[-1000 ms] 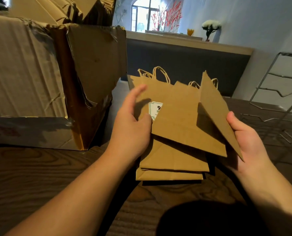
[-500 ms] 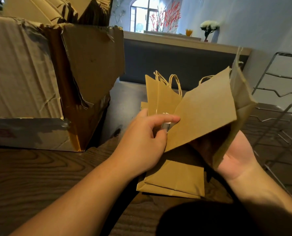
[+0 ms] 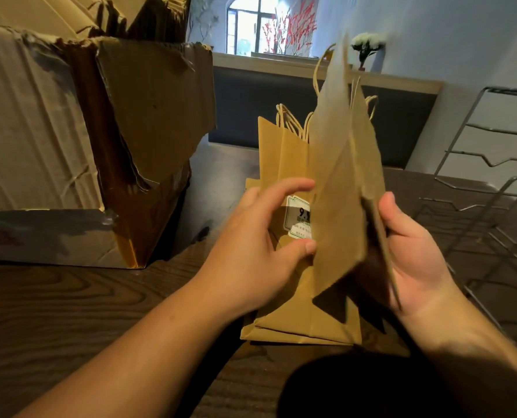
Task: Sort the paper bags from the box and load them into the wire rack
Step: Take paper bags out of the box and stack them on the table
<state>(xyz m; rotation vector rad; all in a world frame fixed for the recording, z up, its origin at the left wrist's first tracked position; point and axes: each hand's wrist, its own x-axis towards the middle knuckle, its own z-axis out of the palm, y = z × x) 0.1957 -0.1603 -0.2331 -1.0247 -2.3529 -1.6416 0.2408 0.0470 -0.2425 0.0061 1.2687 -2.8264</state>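
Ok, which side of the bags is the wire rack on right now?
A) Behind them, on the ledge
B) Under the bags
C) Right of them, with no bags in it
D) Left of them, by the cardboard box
C: the wire rack stands right of the paper bags, beyond the right hand, and its visible wires hold no bags; the cardboard box is on the left.

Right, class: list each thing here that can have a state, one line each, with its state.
Cardboard box: torn open, flap hanging.
Paper bags: flat, stacked.
Lifted bag: tilted upright, held.
Wire rack: no bags visible in it.
Left hand: fingers curled at bags.
Right hand: gripping lifted bag.
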